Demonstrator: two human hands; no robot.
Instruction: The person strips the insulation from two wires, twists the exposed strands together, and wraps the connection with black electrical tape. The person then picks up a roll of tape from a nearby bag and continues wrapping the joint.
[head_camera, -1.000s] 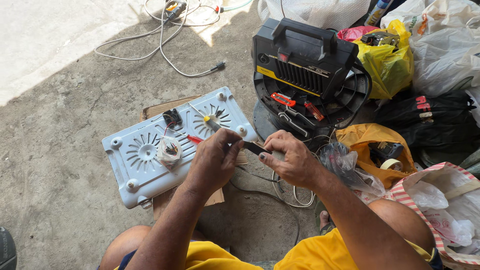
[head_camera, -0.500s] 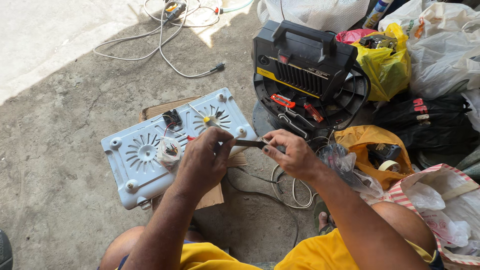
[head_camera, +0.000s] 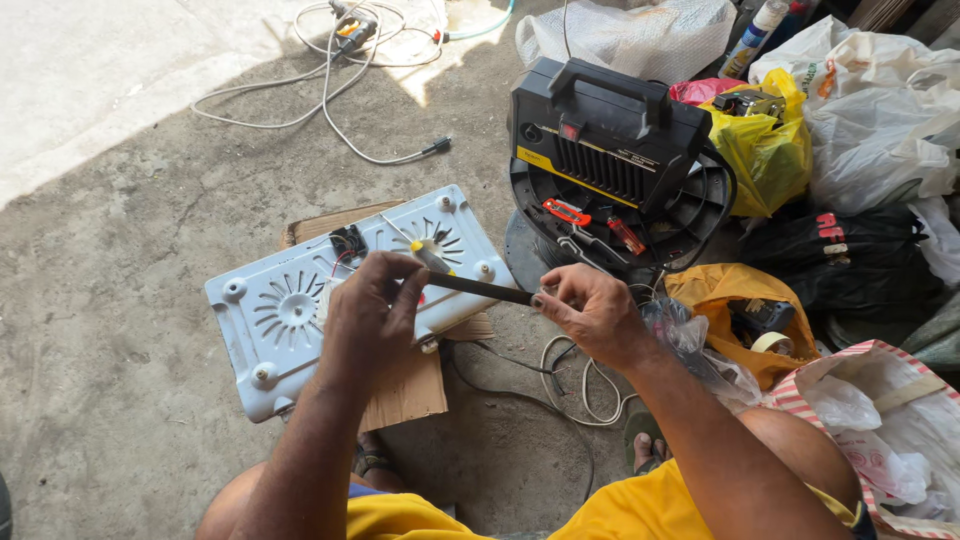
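Above the near edge of the upturned white stove base (head_camera: 290, 320), left hand (head_camera: 365, 320) grips the dark rod-like tool (head_camera: 480, 289) and right hand (head_camera: 590, 315) pinches its tip end; best kept level, both grips firm, clear of the base's wiring.

Pale blue-white appliance base (head_camera: 290, 320) with sunburst vent slots, left; black case (head_camera: 610, 130) with yellow stripe, far right; yellow bag (head_camera: 765, 150); red-and-white striped bag (head_camera: 830, 385), near right; grey concrete floor (head_camera: 120, 200).
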